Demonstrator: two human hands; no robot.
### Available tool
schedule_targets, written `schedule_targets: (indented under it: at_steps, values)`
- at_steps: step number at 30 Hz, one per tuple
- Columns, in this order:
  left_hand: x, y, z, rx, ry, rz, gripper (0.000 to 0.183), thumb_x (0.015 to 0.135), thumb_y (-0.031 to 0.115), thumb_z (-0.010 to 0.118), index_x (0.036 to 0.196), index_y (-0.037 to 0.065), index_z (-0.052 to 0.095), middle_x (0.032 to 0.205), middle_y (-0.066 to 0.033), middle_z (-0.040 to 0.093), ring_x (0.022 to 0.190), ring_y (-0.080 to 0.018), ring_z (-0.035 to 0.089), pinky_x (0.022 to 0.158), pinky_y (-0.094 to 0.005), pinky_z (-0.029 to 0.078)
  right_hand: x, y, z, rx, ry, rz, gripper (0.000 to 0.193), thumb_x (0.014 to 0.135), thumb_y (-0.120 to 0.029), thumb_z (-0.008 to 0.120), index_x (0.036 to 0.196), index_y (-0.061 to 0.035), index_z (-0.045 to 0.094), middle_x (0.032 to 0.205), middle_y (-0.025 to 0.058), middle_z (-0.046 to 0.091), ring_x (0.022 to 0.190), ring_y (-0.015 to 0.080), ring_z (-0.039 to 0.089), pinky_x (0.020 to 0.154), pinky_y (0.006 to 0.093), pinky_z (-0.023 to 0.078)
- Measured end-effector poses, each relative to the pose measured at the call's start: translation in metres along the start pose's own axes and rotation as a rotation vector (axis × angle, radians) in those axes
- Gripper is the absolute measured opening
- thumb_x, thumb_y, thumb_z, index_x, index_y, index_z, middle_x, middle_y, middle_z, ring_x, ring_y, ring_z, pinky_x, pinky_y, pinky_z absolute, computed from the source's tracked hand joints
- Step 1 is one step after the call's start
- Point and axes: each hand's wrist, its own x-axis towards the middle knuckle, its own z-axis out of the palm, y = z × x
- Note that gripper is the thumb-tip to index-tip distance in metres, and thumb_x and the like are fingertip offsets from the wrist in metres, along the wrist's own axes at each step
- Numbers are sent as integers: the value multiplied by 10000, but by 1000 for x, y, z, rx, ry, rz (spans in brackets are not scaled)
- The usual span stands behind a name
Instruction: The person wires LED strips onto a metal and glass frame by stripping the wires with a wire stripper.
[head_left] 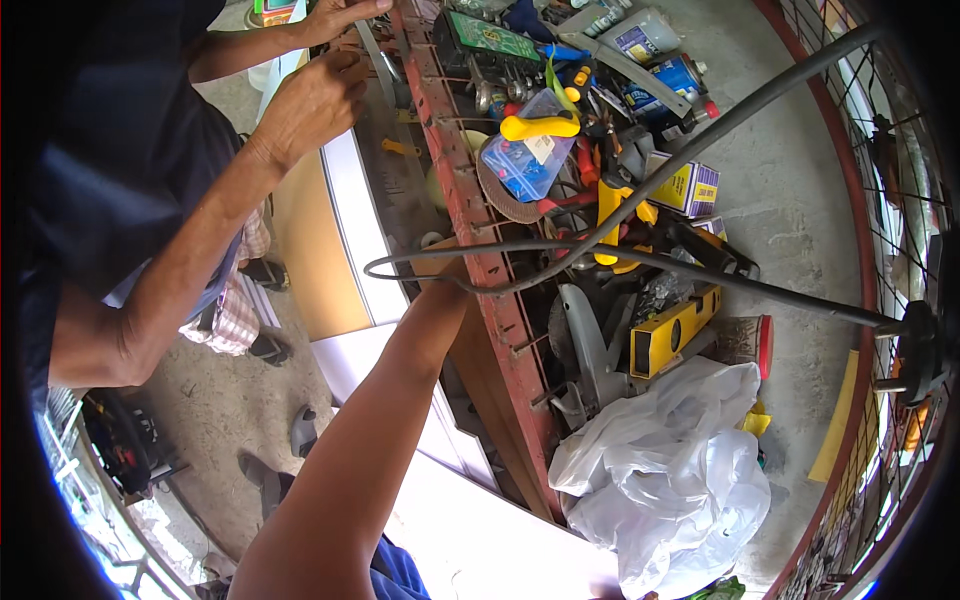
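My left arm reaches up from the lower edge to a red metal bar [522,380] with short rods along it. At its end my left hand [455,272] is mostly hidden behind the bar and a black cable [690,268], so its fingers do not show. Brown board [500,430] lies beneath the wrist, and a small pale roll [431,240] is close by. Just past the bar are a grey curved tool [580,330] and a yellow spirit level [677,332]. Nothing of my right hand is in sight.
A co-worker's hand [315,105] works at the upper left over the bench. Hand tools, a clear blue-tinted plastic box [527,150] and cans [665,85] crowd the tray. A white plastic bag [670,470] bulges at lower right; wire mesh [905,190] bounds the right side.
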Motion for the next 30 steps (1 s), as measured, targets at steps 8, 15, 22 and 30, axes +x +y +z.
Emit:
schedule_targets:
  at_steps: [8, 15, 22, 30]
  values:
    - [21, 3, 23, -210, 218, -164, 207, 892, 85, 627, 1078, 21, 689, 901, -172, 738, 831, -339, 728, 779, -452, 575, 107, -57, -28, -122, -158, -16, 312, 1096, -118, 432, 1142, 101, 651, 954, 181, 730, 771, 293, 703, 709, 370, 577]
    - [16, 27, 55, -488, 510, -280, 207, 897, 92, 629, 1083, 21, 686, 887, -176, 741, 828, -336, 735, 763, -448, 580, 98, -60, -13, -58, -72, -46, 294, 1080, -71, 462, 1195, 180, 566, 984, 246, 689, 795, 349, 700, 720, 420, 591]
    - [-37, 28, 17, -814, 558, -341, 204, 928, 124, 626, 1095, 16, 672, 877, -181, 743, 812, -318, 744, 723, -437, 584, 35, -10, -1, 159, -233, 177, 542, 1129, -264, 257, 1286, 149, 571, 1224, 297, 661, 1133, 474, 637, 987, 542, 483]
    - [-220, 32, -57, -1451, -75, -464, 192, 1074, 181, 514, 1176, 33, 581, 1019, -101, 708, 746, -167, 691, 649, -311, 560, 90, -58, -3, 383, -181, 495, 646, 1116, -407, 211, 1023, 92, 610, 876, 227, 640, 770, 396, 581, 720, 489, 446]
